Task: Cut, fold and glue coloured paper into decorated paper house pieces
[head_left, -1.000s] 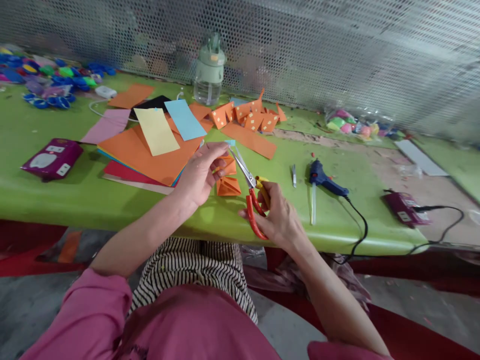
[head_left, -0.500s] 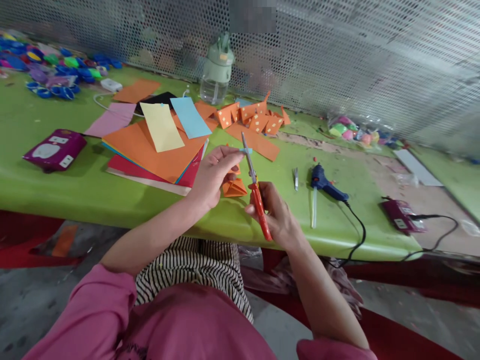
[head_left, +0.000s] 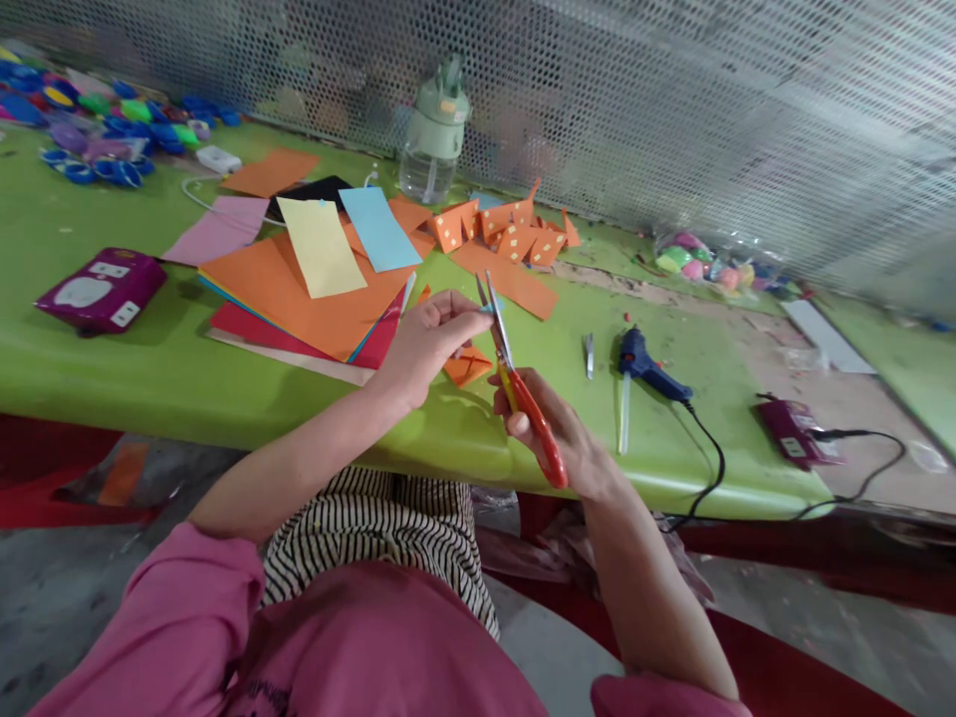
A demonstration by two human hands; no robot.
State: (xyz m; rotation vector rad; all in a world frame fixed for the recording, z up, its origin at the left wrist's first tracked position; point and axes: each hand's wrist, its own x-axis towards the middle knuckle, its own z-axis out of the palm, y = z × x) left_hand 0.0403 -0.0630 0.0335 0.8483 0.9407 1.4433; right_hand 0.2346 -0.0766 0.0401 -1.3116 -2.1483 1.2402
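My right hand (head_left: 549, 423) is closed around the handles of red-and-yellow scissors (head_left: 539, 428), whose blades point away from me and stand slightly apart. Between the thumb and fingers of my left hand (head_left: 433, 344) is a small light-blue paper piece (head_left: 489, 308), right at the blades. Below my left fingertips, a folded orange paper piece (head_left: 468, 366) lies on the green table. Farther back stand orange folded paper shapes with pale yellow squares (head_left: 515, 231), beside a flat orange strip (head_left: 508, 279).
Coloured sheets (head_left: 299, 299) are stacked at left, topped by a cream sheet (head_left: 321, 249) and a blue sheet (head_left: 379, 229). A bottle (head_left: 434, 134) stands by the mesh panel. At right lie a blue glue gun (head_left: 649, 366), its cord, and a purple box (head_left: 801, 433).
The scissors' blades have opened, and their handles have swung a little to the right. My left hand and the blue paper piece have moved slightly down.
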